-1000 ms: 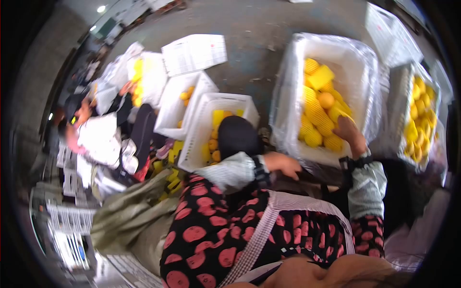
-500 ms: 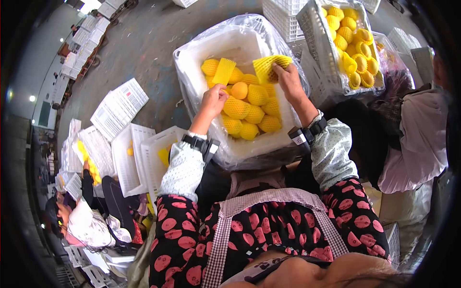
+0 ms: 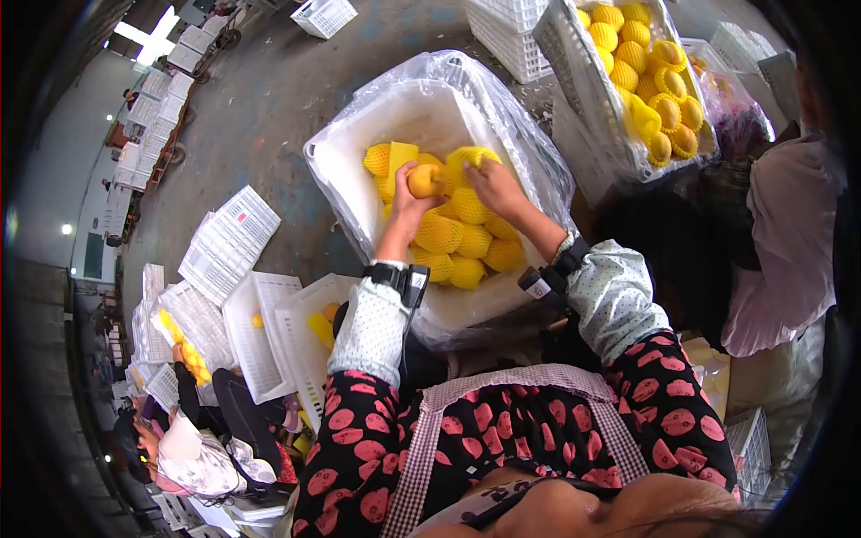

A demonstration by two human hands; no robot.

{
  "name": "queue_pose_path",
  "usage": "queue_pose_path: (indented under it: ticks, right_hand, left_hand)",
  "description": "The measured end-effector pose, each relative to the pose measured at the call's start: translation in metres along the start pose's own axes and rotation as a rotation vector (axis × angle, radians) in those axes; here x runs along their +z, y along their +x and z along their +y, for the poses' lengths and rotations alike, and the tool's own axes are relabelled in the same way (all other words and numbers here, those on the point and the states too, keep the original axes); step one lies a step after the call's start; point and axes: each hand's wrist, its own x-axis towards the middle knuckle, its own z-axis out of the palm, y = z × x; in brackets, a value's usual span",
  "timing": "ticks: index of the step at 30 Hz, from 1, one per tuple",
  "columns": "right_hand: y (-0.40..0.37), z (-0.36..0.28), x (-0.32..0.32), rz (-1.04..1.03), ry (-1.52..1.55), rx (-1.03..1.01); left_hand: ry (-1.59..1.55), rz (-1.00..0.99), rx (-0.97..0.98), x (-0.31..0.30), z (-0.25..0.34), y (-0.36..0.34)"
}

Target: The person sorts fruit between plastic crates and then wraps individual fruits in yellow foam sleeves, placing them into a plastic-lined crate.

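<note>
My left hand (image 3: 408,204) grips a bare, round orange-yellow fruit (image 3: 426,180), its exact kind not certain. Beside it, my right hand (image 3: 499,188) is closed on a yellow foam net sleeve (image 3: 466,160). Both hands are over a white foam box (image 3: 457,316) lined with clear plastic. Several fruits in yellow foam nets (image 3: 439,233) lie inside the box. A flat yellow foam sleeve (image 3: 402,154) rests on them, just behind my left hand.
At upper right stands a white crate (image 3: 635,169) of netted fruit, with stacked crates (image 3: 507,40) behind. More white crates (image 3: 254,336) stand at left, near a seated person (image 3: 202,462). Another person's sleeve (image 3: 780,242) is close on my right. Loaded carts (image 3: 148,134) line the far left.
My left hand has picked up the bare fruit from among the netted ones. My right hand, with the net sleeve, has moved left and down towards it. The view has shifted slightly.
</note>
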Motion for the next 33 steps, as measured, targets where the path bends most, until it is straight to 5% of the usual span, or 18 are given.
queue_pose_path:
  ticks: [1, 4, 8, 14, 21, 23, 24, 26, 29, 33]
  right_hand:
    - [0.004, -0.001, 0.000, -0.001, 0.003, -0.009]
    - [-0.003, -0.021, 0.004, 0.016, 0.695, 0.262]
    - [0.003, 0.000, 0.010, -0.251, 0.605, 0.229]
    - [0.008, -0.001, 0.023, -0.294, 1.169, 0.368]
    - [0.001, -0.012, 0.014, -0.353, 1.260, 0.435]
    - [0.003, -0.009, 0.016, -0.365, 1.217, 0.421]
    - [0.002, -0.009, 0.016, -0.356, 1.215, 0.419]
    - [-0.001, -0.013, 0.018, -0.421, 1.294, 0.451]
    - [-0.008, -0.024, 0.016, -0.448, 1.281, 0.435]
    - [-0.011, -0.027, 0.016, -0.508, 1.323, 0.336]
  left_hand:
    - [0.004, 0.005, 0.008, -0.001, 0.011, -0.005]
    - [-0.422, -0.133, 0.021, -0.007, 0.035, -0.023]
    - [-0.664, -0.269, 0.008, -0.008, 0.055, -0.035]
    - [-1.115, -0.326, -0.305, -0.024, 0.053, -0.040]
    - [-1.190, -0.509, -0.281, -0.014, 0.052, -0.036]
    - [-0.654, -0.120, -0.082, -0.005, 0.059, -0.040]
    - [-0.657, -0.129, -0.084, -0.001, 0.059, -0.040]
    - [-0.068, -0.014, 0.435, 0.005, 0.060, -0.040]
    - [-0.094, -0.120, 0.302, 0.005, 0.064, -0.043]
    - [0.271, -0.024, 0.497, 0.002, 0.055, -0.039]
